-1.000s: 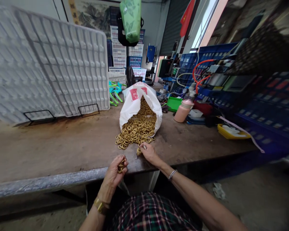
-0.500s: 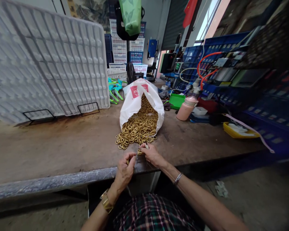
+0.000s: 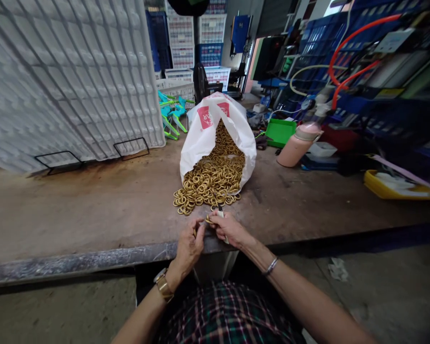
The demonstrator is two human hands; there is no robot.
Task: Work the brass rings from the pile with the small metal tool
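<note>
Brass-coloured rings (image 3: 208,184) spill in a heap from the mouth of a white plastic bag (image 3: 197,148) onto the table. My left hand (image 3: 189,243) is closed just in front of the heap, and a bit of a ring (image 3: 195,232) shows between its fingers. Beside it, my right hand (image 3: 229,228) pinches another ring (image 3: 209,220) between thumb and finger. A thin tool (image 3: 220,211), pale with a dark tip, also sits in the right hand; its exact kind is unclear. The fingertips of both hands nearly meet above the table's front edge.
White ribbed plastic trays (image 3: 103,81) stand upright at left in wire holders (image 3: 131,145). To the right are a pink bottle (image 3: 295,145), a green tray (image 3: 280,133) and a yellow tray (image 3: 397,186). Blue-green clips (image 3: 174,112) lie behind the bag. The table's front edge (image 3: 93,260) is plastic-wrapped.
The view has tilted down and shifted, so the bag and bottle appear larger. A ring now shows at my right fingertips, and the tool stands out more clearly. The hands remain close together.
</note>
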